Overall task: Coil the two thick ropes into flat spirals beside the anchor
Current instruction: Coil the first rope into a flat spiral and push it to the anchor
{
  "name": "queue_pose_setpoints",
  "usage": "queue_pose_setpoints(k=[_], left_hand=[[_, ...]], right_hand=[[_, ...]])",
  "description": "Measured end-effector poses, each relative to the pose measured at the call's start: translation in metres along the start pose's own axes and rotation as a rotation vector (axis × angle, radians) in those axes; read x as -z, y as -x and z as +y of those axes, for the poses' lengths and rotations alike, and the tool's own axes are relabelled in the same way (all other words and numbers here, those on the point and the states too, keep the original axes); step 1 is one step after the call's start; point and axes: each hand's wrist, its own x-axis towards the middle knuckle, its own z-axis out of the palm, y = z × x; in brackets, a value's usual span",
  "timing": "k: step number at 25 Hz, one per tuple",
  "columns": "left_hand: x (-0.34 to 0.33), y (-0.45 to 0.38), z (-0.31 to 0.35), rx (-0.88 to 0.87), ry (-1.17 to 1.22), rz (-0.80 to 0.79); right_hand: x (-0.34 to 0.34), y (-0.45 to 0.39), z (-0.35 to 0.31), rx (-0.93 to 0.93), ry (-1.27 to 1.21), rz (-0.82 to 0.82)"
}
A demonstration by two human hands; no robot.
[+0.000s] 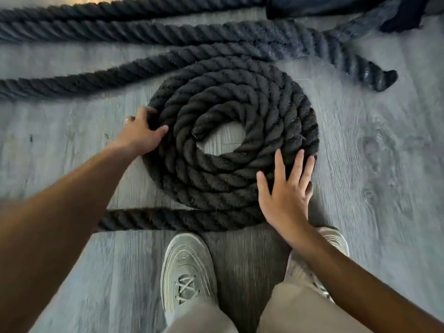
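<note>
A thick black rope lies wound in a flat spiral (230, 138) on the grey floor, with a small gap at its centre. My left hand (140, 133) grips the spiral's outer turn on the left side, fingers curled over it. My right hand (286, 191) lies flat on the lower right of the spiral, fingers straight and spread. A loose run of the same rope (153, 218) trails left from the spiral's bottom, under my left forearm. Straight lengths of black rope (134, 32) stretch across the floor behind, and one capped rope end (382, 78) lies at the right.
My two grey shoes (188, 270) stand just below the spiral, the right one partly under my right arm. A dark object (336, 6) sits at the top right edge; I cannot tell what it is. Bare grey plank floor (384, 164) spreads to the right.
</note>
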Motion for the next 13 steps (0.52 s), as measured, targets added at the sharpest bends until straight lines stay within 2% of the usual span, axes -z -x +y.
queue_pose_setpoints(k=[3, 8, 10, 13], left_hand=[[0.003, -0.008, -0.004, -0.073, 0.074, -0.049], [-0.017, 0.023, -0.018, -0.002, 0.021, 0.022], [-0.033, 0.043, -0.029, 0.016, 0.053, -0.013], [-0.047, 0.057, -0.037, 0.064, 0.097, -0.068]], right_hand=[[-0.003, -0.004, 0.003, 0.023, 0.032, 0.020], [0.026, -0.067, 0.018, 0.111, 0.253, 0.007], [0.044, -0.101, 0.023, 0.136, 0.333, -0.023], [0.057, -0.125, 0.017, 0.085, 0.296, -0.053]])
